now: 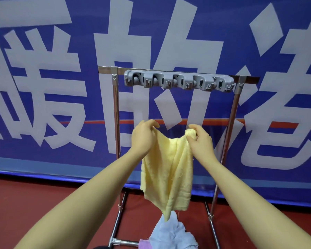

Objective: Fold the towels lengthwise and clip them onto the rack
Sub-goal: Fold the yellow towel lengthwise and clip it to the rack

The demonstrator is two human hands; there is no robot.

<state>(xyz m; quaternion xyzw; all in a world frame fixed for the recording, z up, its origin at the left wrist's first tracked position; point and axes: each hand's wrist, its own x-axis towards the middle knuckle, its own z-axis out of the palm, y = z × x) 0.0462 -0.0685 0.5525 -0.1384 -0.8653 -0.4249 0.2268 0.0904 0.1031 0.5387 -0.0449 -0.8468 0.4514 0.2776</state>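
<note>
Yellow towel [167, 169] hangs below clip bar [179, 83] on rack [115, 112], top corners pinched by left hand [144, 137] and right hand [201, 139]; grey cloth [171, 232] beneath.

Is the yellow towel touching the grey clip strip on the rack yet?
Apart. The head view shows blue banner between the yellow towel and grey clip strip.

yellow towel [167, 169]: centre frame, hanging limp and creased, top corners pinched up, lower tip touching the pile | pale blue towel [171, 232] and pink towel [144, 244]: crumpled, bottom centre | rack [116, 112]: chrome frame, grey clip bar [178, 82] across upper centre
</note>
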